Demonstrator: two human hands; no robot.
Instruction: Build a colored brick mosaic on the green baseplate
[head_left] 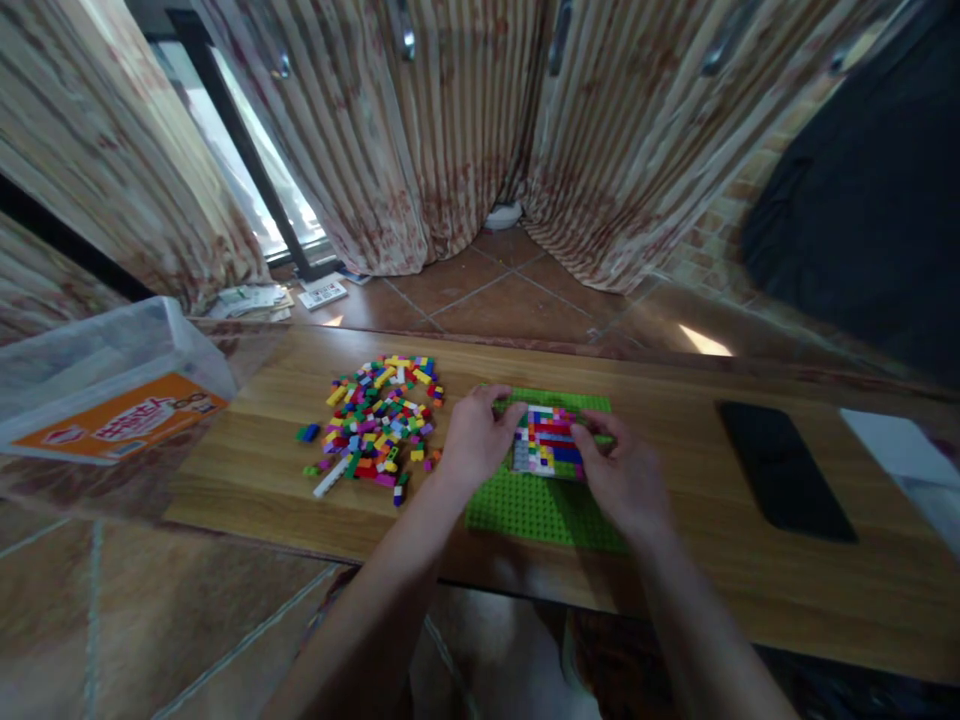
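A block built of multicoloured toy bricks (553,452) sits over a green studded baseplate (517,510); whether it is pressed onto the plate or slightly lifted I cannot tell. My left hand (480,430) grips its left side, the thumb at the upper left corner and the fingers curled behind. At the right side, my right hand (622,465) holds it between thumb and bent fingers. Red and blue rows show across the block's top, with white, yellow and pink pieces around them. The fingertips are partly hidden by the hands.
Loose toy bricks (382,420) lie in a heap left of the baseplate on the wooden table (255,450). A clear plastic bin (202,350) with an orange label stands at the far left. On the right are a dark flat phone-like slab (784,470) and white paper (892,445).
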